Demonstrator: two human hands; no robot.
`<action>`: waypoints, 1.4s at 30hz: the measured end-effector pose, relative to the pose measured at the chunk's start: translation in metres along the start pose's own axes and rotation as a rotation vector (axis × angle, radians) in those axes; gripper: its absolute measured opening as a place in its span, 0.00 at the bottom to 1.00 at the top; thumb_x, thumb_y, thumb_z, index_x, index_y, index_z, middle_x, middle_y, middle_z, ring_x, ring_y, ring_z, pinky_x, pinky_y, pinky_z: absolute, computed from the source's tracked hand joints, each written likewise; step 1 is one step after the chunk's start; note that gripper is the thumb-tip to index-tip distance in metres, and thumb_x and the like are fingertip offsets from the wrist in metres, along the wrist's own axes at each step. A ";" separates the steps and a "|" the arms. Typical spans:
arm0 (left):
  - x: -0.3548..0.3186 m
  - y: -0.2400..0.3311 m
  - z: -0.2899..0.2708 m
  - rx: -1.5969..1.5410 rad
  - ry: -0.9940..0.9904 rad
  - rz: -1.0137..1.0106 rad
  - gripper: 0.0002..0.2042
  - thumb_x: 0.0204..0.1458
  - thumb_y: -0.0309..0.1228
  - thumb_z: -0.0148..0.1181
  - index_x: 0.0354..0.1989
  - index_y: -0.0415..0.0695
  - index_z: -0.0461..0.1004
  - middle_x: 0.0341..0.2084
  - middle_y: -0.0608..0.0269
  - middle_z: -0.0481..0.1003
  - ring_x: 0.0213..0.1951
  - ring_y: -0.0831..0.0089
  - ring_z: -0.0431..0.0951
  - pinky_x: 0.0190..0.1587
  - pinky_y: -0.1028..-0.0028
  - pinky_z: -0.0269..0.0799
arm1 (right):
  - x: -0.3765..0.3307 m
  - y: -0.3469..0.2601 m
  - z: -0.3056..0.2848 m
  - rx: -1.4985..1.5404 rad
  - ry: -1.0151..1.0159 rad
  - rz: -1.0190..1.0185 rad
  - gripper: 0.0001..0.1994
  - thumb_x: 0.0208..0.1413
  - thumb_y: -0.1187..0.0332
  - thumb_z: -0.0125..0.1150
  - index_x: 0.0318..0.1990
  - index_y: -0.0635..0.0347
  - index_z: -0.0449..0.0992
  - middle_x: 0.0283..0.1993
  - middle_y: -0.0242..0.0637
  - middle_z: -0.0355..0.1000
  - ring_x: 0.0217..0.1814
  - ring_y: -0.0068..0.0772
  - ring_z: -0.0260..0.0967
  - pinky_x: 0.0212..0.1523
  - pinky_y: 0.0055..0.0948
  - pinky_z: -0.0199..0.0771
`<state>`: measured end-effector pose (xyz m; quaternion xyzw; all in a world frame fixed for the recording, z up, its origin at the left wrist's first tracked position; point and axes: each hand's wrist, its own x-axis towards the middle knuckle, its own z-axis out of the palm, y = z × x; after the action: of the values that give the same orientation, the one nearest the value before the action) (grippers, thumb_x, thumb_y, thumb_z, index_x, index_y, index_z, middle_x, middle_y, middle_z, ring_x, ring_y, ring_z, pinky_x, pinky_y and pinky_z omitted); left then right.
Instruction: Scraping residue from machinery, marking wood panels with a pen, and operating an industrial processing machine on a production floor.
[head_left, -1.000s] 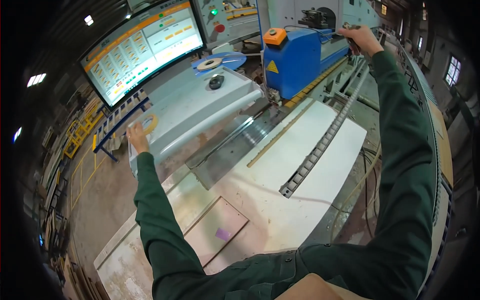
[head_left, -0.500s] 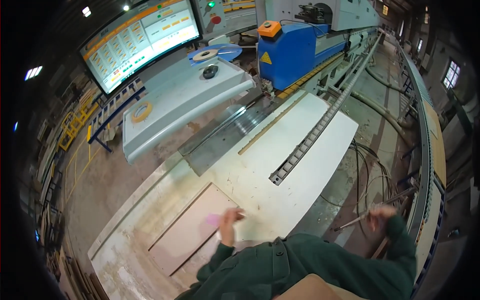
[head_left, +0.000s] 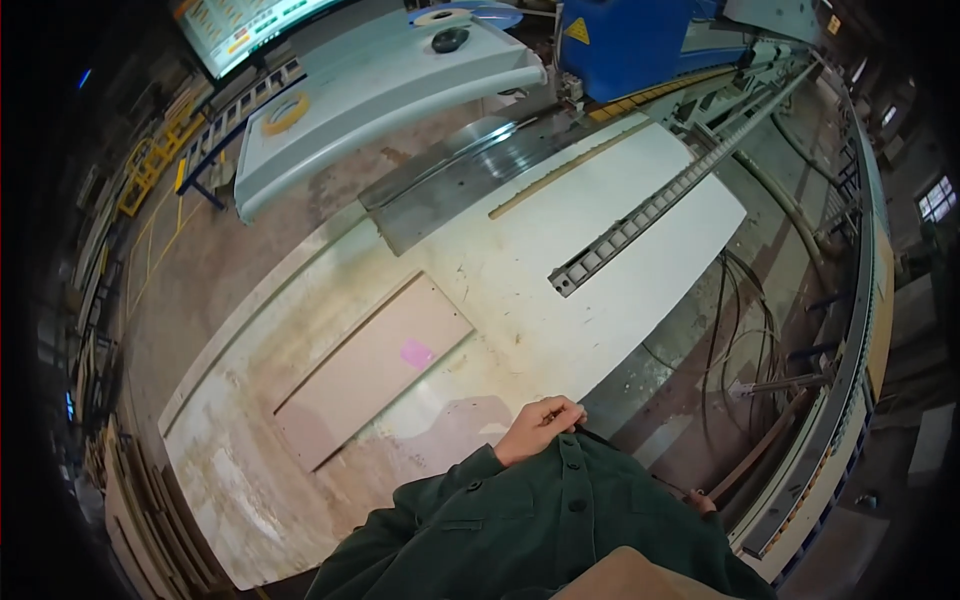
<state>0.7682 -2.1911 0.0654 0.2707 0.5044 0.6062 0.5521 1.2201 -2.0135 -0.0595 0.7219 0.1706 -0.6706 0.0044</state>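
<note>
My left hand (head_left: 545, 427) is at the front hem of the dark green jacket (head_left: 520, 500), fingers curled and pinched together. What is between them, if anything, is hidden. Low at my right side, only a bit of my right hand (head_left: 702, 500) shows past the jacket; its fingers are mostly covered. Ahead and to the left, a flat pinkish-beige panel (head_left: 350, 385) with small holes near one end lies on the stained white worktable (head_left: 510, 310). A pink slip (head_left: 416, 353) sits on the panel near its right edge. Neither hand touches the panel.
A grey console shelf (head_left: 380, 90) holds a yellow tape roll (head_left: 285, 114) and a black mouse (head_left: 450, 39), below a lit screen (head_left: 255, 25). A blue machine housing (head_left: 620, 50) and segmented track (head_left: 640, 220) stand beyond. Cables (head_left: 745, 320) and a long rail (head_left: 800, 500) are at right.
My left hand has left the panel's edge and come to the jacket hem. My right hand has dropped to my side; the thin stick by it is out of sight. The view has tilted down.
</note>
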 end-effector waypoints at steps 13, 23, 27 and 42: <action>-0.056 -0.033 -0.028 0.086 0.247 0.116 0.12 0.53 0.35 0.49 0.33 0.38 0.71 0.26 0.62 0.72 0.29 0.78 0.69 0.33 0.80 0.64 | 0.078 -0.011 -0.034 -0.215 -0.084 -0.119 0.06 0.52 0.62 0.53 0.30 0.53 0.69 0.25 0.31 0.63 0.22 0.30 0.59 0.23 0.33 0.64; -0.215 -0.145 -0.083 0.583 0.413 -0.209 0.17 0.52 0.41 0.47 0.37 0.39 0.71 0.30 0.52 0.73 0.34 0.66 0.72 0.39 0.71 0.66 | -0.002 -0.002 -0.035 -0.406 -0.110 0.072 0.06 0.52 0.62 0.53 0.31 0.53 0.70 0.26 0.31 0.64 0.22 0.30 0.59 0.24 0.33 0.64; -0.225 -0.171 -0.100 0.598 0.321 -0.181 0.16 0.52 0.41 0.48 0.36 0.39 0.71 0.29 0.52 0.73 0.33 0.66 0.73 0.38 0.71 0.66 | -0.031 -0.024 -0.033 -0.519 -0.134 0.140 0.07 0.52 0.62 0.53 0.32 0.53 0.70 0.26 0.32 0.64 0.22 0.30 0.60 0.24 0.33 0.64; -0.208 -0.177 -0.171 0.734 0.010 -0.037 0.15 0.50 0.39 0.50 0.35 0.39 0.72 0.26 0.53 0.74 0.31 0.65 0.73 0.36 0.71 0.67 | 0.034 -0.137 0.006 -0.815 0.033 -0.296 0.16 0.44 0.56 0.61 0.20 0.61 0.71 0.13 0.36 0.65 0.11 0.32 0.61 0.13 0.29 0.60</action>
<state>0.7374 -2.4618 -0.1071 0.4384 0.6958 0.3762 0.4267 1.1811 -1.8781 -0.0632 0.6395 0.5233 -0.5301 0.1900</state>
